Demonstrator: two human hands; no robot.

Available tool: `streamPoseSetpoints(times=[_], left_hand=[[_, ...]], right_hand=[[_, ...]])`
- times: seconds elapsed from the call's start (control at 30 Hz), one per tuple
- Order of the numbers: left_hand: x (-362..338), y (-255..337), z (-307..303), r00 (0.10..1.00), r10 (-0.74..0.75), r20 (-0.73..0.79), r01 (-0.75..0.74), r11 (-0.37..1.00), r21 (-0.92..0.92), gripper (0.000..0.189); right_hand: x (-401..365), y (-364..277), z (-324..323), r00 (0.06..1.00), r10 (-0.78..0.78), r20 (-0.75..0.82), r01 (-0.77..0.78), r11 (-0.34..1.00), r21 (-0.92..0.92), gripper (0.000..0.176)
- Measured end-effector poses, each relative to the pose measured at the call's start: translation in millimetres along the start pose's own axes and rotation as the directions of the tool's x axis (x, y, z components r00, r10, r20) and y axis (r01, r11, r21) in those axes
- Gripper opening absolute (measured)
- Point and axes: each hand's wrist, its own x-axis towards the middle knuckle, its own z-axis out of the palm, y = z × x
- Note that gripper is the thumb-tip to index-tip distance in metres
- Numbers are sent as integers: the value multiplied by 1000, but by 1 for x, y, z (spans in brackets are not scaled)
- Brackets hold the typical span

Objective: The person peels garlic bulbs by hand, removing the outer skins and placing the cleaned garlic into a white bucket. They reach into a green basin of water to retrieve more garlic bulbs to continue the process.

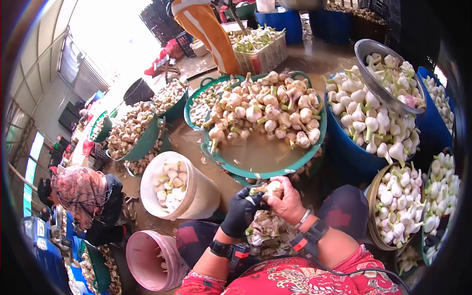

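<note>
My left hand (241,211), in a black glove, and my bare right hand (287,200) meet over my lap. Both grip one garlic bulb (273,188), pale with some skin and root on it. Just beyond my hands stands a green tub (260,169) with a heap of untrimmed garlic bulbs (268,110) at its far side. Peelings and scraps (268,233) lie in my lap below my hands.
A white bucket (196,194) of peeled bulbs stands at left, a pink bucket (147,255) below it. Blue tubs (351,157), a metal bowl (381,88) and a basket (376,216) of white garlic crowd the right. A person in a patterned headscarf (78,194) sits left; another stands far back (206,32).
</note>
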Motion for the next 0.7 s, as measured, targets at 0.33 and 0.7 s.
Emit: streamPoseSetpoints(times=[0.33,0.7], left_hand=[[4,27,-18,870,149,470,-493,253,832,39],[-11,10,-1,960,240,147,-281,842,461,38]], right_hand=[[-1,-15,-24,447,346,825,-824,519,228,25],[10,6,-11,903,192,386,-287,935,208,36]])
